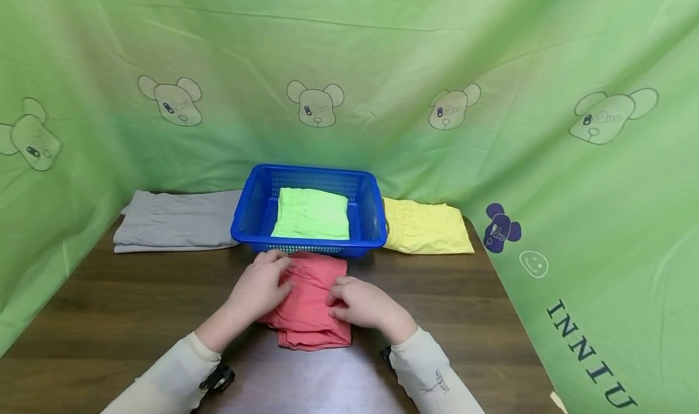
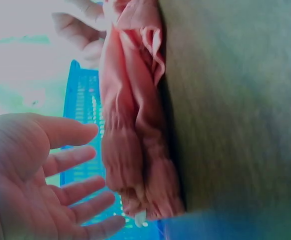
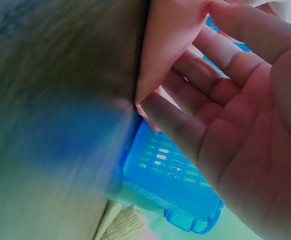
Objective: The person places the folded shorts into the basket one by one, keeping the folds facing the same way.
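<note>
Folded coral pants [image 1: 311, 295] with a gathered elastic waistband lie on the table in front of the basket. In the head view my left hand [image 1: 264, 285] is over their left side. The left wrist view shows that hand [image 2: 60, 180] with spread fingers beside the gathered band of the coral pants [image 2: 123, 150]. At the right edge of the cloth is my right hand [image 1: 363, 303]. In the right wrist view its slightly bent fingers [image 3: 185, 125] rest along the fold, with the thumb at the top of the cloth.
A blue basket [image 1: 314, 245] stands behind the coral pants, with folded lime-green clothing [image 1: 314, 213] inside. Folded grey clothing [image 1: 180, 220] lies left of it, folded yellow clothing [image 1: 428, 227] right. A green printed curtain [image 1: 382, 50] surrounds the wooden table [image 1: 459, 323].
</note>
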Tool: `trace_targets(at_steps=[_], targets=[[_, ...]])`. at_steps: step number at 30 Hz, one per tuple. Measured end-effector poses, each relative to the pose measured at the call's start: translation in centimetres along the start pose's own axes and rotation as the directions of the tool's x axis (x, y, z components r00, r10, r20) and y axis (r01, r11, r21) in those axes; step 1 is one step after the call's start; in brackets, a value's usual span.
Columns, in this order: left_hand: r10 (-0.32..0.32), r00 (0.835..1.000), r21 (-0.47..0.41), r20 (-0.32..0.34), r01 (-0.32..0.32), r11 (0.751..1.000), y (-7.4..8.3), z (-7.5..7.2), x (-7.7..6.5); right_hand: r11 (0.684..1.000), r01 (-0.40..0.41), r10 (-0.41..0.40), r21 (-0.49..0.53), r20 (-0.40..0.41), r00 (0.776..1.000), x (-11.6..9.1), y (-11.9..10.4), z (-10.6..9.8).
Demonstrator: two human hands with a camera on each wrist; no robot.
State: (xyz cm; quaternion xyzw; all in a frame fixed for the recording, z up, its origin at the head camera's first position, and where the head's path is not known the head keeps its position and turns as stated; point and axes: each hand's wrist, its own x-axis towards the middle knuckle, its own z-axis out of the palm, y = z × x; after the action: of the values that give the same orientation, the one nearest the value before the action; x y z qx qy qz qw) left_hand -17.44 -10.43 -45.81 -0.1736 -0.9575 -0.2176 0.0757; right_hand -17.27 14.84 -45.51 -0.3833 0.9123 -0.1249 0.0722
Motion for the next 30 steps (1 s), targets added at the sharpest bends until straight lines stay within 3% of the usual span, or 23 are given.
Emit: trace_targets(at_steps=[3,7,12,16,21,30], targets=[[-0.067,0.998,-0.06,-0.004,0.067,0.996,-0.7,-0.2,-0.1,1.0,0.0,0.0,-0.005,0.003,1.0,0.0,0.1,0.0],[-0.132,0.99,-0.086,0.056,0.136,0.987,-1.5,-0.2,-0.1,1.0,-0.019,0.019,-0.009,0.011,1.0,-0.1,0.0,-0.1],[-0.241,0.96,-0.093,0.14,0.256,0.962,-2.0,-0.4,-0.3,0.999,-0.046,0.047,0.012,-0.027,0.999,0.0,-0.3,-0.5],[-0.28,0.94,-0.102,0.193,0.303,0.948,-2.3,-0.4,-0.3,0.994,-0.103,0.106,0.04,-0.102,0.989,0.0,-0.4,-0.7],[-0.291,0.933,-0.101,0.21,0.317,0.943,-2.6,-0.2,-0.2,0.969,-0.231,0.242,0.084,-0.164,0.956,0.0,-0.2,-0.7],[-0.34,0.914,-0.147,0.223,0.376,0.915,-2.7,0.0,-0.2,0.876,-0.434,0.468,0.21,-0.153,0.87,0.1,0.2,-0.6]])
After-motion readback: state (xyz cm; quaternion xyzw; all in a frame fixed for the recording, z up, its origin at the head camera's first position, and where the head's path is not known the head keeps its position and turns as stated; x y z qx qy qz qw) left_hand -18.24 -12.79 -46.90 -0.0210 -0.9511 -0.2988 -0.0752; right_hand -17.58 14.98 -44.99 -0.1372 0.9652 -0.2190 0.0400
